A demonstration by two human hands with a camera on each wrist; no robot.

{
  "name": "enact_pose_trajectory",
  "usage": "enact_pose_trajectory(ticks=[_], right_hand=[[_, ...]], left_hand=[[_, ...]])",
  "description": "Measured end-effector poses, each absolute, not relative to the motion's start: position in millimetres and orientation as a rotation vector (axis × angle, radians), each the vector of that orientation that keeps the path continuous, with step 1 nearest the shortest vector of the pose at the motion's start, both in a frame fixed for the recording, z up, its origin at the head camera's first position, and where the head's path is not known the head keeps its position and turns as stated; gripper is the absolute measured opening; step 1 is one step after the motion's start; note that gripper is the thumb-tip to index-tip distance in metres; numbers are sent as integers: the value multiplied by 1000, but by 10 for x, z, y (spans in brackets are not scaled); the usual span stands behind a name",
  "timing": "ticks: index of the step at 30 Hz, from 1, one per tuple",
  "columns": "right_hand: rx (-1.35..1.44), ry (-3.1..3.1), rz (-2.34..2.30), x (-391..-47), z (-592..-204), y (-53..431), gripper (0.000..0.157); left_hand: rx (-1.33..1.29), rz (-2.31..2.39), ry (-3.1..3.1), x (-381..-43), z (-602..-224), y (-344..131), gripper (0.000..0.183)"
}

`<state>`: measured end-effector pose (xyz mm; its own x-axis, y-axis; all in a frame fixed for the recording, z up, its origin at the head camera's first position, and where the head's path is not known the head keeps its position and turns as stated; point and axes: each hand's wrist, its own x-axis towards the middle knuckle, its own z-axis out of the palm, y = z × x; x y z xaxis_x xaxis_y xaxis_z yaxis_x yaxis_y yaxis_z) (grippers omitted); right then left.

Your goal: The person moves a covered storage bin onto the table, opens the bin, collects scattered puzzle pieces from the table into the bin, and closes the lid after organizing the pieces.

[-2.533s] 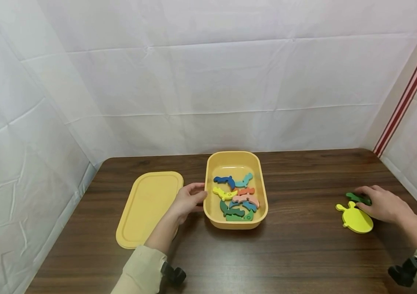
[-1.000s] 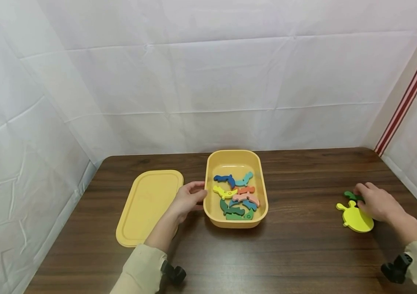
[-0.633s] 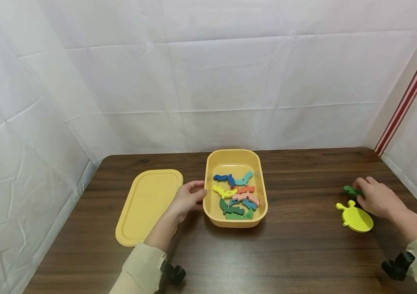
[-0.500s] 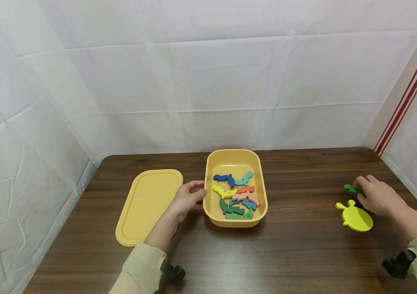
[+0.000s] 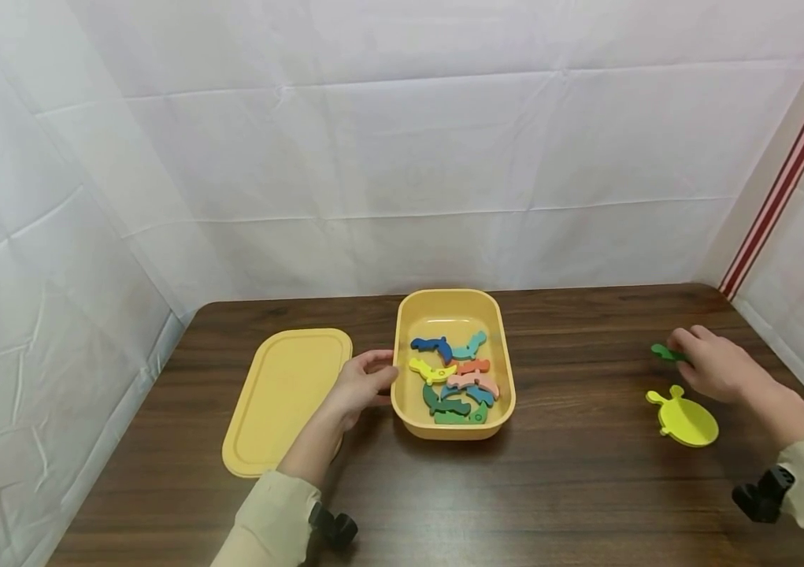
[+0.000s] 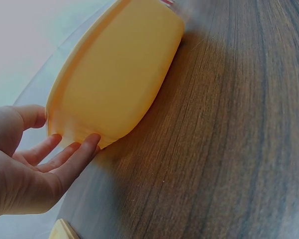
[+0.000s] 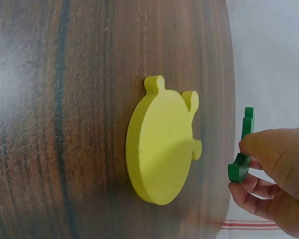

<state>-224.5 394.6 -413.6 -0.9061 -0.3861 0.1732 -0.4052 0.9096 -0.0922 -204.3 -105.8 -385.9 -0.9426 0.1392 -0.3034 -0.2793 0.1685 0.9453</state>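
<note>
My left hand (image 5: pixel 361 387) rests its fingertips and thumb against the left wall of a yellow plastic box (image 5: pixel 454 432). In the left wrist view its fingers (image 6: pixel 78 155) are extended, touching the box's side. Inside the box lie several coloured animal-shaped blocks, among them a yellow block (image 5: pixel 432 372) and a dark blue block (image 5: pixel 433 345). Over at the right, my right hand (image 5: pixel 716 366) pinches a green animal-shaped block (image 7: pixel 240 162) between thumb and fingers, raised above the table. Part of that block is hidden by the fingers. Below the hand lies a flat, round yellow piece with knobs (image 7: pixel 161 144).
A matching yellow lid (image 5: pixel 288 402) lies left of the box, partly behind the left forearm. The dark wooden table (image 5: pixel 572 472) meets white sheeting (image 5: pixel 402 157) at the back and sides. Each wrist carries a black camera mount.
The right hand has taken the green block from beside the round yellow piece and moved it away toward the back and slightly left. The left hand and box have stayed in place.
</note>
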Motion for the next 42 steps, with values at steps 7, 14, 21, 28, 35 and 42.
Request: enact_pose_trajectory(ticks=[7,14,21,28,35,42], right_hand=[[651,-2919,173,-2295,-4050,3837,24],[698,-2921,168,-2338,-3986,3715,24],[759,-2894,147,-2369,-3927,3572,23],[827,-2829,115,-2401,-3839,3451,25],[831,-2863,90,-2413,-3761,3326,25],[860,-2842,65,-2427,-3679,3220,27]], left_hand=[[-137,1845,2132,-2121,-3987,-1081,41],[-145,1874,2132,-2203,-4146,-1100,39],[-145,1864,2132,-2205,-4147,-1101,39],[-146,1858,2132,-2201,-4141,-1101,40],[-141,1856,2125,-2190,-4125,-1106,42],[-116,1844,2122,-2094,-3949,-1077,44]])
